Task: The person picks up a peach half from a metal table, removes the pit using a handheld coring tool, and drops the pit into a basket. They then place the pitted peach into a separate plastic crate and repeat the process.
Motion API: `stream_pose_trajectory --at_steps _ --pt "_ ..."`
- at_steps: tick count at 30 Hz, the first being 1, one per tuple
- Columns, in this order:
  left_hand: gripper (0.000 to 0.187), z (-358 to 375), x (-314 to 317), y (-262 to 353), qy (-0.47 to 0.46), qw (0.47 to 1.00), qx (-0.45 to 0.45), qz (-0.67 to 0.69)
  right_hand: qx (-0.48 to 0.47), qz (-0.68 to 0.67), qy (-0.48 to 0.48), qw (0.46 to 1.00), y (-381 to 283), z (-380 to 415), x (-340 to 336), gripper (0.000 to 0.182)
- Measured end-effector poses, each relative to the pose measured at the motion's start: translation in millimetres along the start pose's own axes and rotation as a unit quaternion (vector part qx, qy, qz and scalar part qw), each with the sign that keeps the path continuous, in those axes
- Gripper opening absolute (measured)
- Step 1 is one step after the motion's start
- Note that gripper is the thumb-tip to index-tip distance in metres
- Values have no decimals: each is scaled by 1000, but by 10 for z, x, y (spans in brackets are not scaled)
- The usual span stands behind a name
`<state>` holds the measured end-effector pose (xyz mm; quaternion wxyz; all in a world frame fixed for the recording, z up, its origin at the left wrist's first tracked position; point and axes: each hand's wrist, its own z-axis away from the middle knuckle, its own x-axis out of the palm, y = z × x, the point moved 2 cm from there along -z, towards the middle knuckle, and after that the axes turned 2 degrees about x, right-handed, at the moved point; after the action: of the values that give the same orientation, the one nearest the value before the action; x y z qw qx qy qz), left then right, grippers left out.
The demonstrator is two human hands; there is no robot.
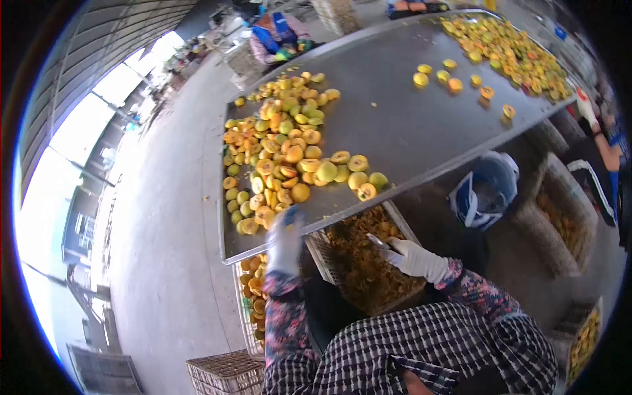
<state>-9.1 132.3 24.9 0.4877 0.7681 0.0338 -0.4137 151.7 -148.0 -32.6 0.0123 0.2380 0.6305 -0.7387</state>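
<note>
My left hand [286, 243], in a white and blue glove, is at the near edge of the metal table [368, 131], beside a pile of halved yellow-green fruit [289, 155]. It is smeared by motion, so its fingers cannot be made out. My right hand [420, 260], in a white glove, is closed on a small metal tool [378, 241] above a crate [405, 227] of brown-orange scraps [362, 263].
A blue and white bucket [487, 191] stands right of the scrap crate. More fruit [507, 56] lies at the table's far right. Crates of fruit [253, 296] stand below. One person [280, 36] works across the table, another [609, 151] at the right.
</note>
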Motion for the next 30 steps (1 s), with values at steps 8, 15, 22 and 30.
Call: stream_pose_trajectory --at_steps 8,15,22,30 --pt "39 -649 1505 770 -236 952 136 -139 85 -71 24 994 -61 -4 -88 42" --pt "38 -754 1622 856 -334 888 33 -313 141 -192 -18 971 -65 55 -91 36" --pt "47 -666 1502 297 -191 978 -77 36 -22 -109 47 993 205 -32 -4 35" --pt "49 198 1044 480 -184 694 -85 691 -25 -157 110 981 24 -143 11 42"
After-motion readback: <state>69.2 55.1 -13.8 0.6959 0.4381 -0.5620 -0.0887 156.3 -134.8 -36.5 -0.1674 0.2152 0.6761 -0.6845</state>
